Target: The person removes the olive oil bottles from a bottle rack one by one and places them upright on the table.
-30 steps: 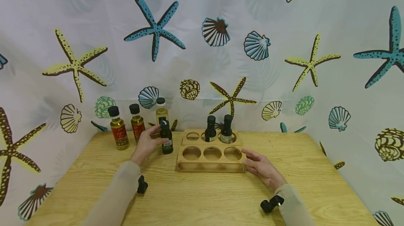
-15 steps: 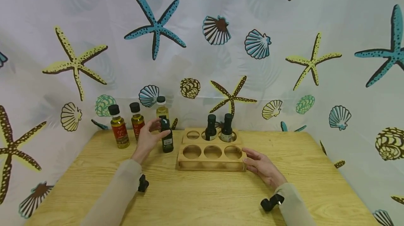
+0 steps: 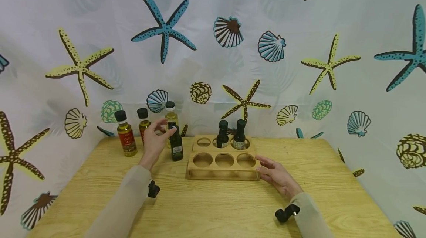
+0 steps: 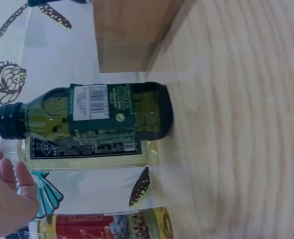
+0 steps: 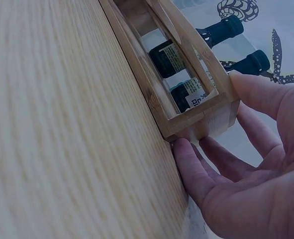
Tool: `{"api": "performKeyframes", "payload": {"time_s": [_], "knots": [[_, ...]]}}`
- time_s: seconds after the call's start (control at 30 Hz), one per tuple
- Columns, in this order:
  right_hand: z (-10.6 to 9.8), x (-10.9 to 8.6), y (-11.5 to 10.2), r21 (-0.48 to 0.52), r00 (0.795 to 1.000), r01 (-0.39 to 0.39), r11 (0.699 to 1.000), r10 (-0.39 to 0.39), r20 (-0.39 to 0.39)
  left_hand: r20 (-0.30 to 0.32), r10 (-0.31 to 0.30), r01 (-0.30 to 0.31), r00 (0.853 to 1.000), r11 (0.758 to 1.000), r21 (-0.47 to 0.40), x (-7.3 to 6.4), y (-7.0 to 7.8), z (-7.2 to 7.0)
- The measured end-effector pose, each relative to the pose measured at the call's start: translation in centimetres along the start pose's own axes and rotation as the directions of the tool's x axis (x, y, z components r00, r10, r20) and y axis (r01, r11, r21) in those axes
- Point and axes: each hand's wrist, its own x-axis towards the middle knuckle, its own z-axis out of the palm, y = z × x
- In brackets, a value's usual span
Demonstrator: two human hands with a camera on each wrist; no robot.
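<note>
A dark green glass oil bottle [image 3: 176,148] stands upright on the table, left of a two-tier wooden bottle rack [image 3: 223,174]. Beside the bottle's cap is my left hand [image 3: 154,145], thumb and fingers spread. In the left wrist view that hand [image 4: 8,201] is apart from the green bottle [image 4: 107,112], its fingertips near the cap of a pale-oil bottle [image 4: 89,163] behind. My right hand [image 3: 279,177] rests at the rack's right end. The right wrist view shows its thumb [image 5: 251,87] at the upper edge and fingertips against the end panel.
Two small dark bottles, one [image 3: 222,134] in the back middle hole and another [image 3: 239,136] in the back right hole, sit in the rack. Two red-labelled oil bottles [image 3: 126,141] stand at the left. A patterned curtain [image 3: 213,71] hangs behind the table.
My left hand has let go of the dark green bottle and drawn slightly up and left. That bottle stays standing in place. The right hand and rack have not visibly moved.
</note>
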Motion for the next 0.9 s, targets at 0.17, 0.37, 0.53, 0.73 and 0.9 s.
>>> {"api": "performKeyframes", "payload": {"time_s": [0.17,0.37,0.53,0.73,0.9], "knots": [[-0.1,-0.1,-0.2,-0.009,1.0,0.001,1.0,-0.001,0.003,-0.051,0.059,-0.058,0.997,0.998,0.017,0.1,1.0,0.3],[0.0,-0.1,-0.3,-0.006,1.0,-0.001,1.0,0.001,-0.01,-0.059,0.106,-0.108,0.993,0.994,-0.025,-0.1,1.9,0.7],[0.2,0.1,-0.2,0.01,1.0,-0.005,1.0,0.005,-0.019,-0.054,0.163,-0.166,0.985,0.984,-0.063,-0.4,2.3,1.3],[0.2,0.1,-0.1,0.01,1.0,0.005,1.0,-0.004,-0.023,-0.06,0.193,-0.198,0.979,0.976,-0.087,-1.3,3.2,2.6],[0.2,0.0,-0.2,0.006,1.0,-0.002,1.0,0.002,-0.019,-0.033,0.186,-0.189,0.982,0.973,-0.132,-2.5,3.9,3.8]]}}
